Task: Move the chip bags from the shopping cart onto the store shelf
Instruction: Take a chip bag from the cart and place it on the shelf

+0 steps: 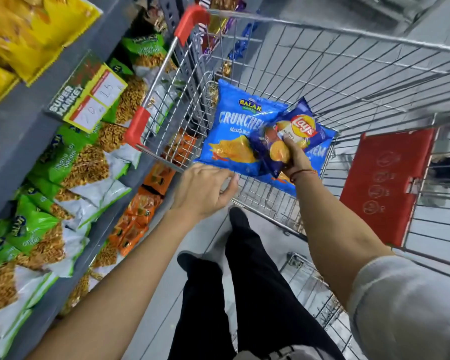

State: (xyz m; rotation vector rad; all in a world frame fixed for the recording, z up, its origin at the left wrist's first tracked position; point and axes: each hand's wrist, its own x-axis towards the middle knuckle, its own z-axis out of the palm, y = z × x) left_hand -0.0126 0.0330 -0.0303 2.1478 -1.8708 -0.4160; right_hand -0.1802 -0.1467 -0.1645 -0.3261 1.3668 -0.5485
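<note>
A wire shopping cart [348, 81] with red corner guards stands beside the store shelf [18, 131] on the left. My right hand [295, 158] grips a dark blue Lay's chip bag [300, 126] over the cart's near end. Under it lies a bright blue Balaji Crunchex bag [231, 133], with a second bright blue bag [320, 154] partly hidden beneath. My left hand [205, 189] reaches to the near lower edge of the Crunchex bag, fingers curled and touching or almost touching it; I cannot tell whether it grips.
The shelf holds green and white Balaji snack bags [70, 162], orange packs [140, 211] lower down and yellow bags [29, 29] above. A price tag [89, 94] hangs on the shelf edge. The cart's red child-seat flap [385, 185] is at right. My dark-trousered legs stand below.
</note>
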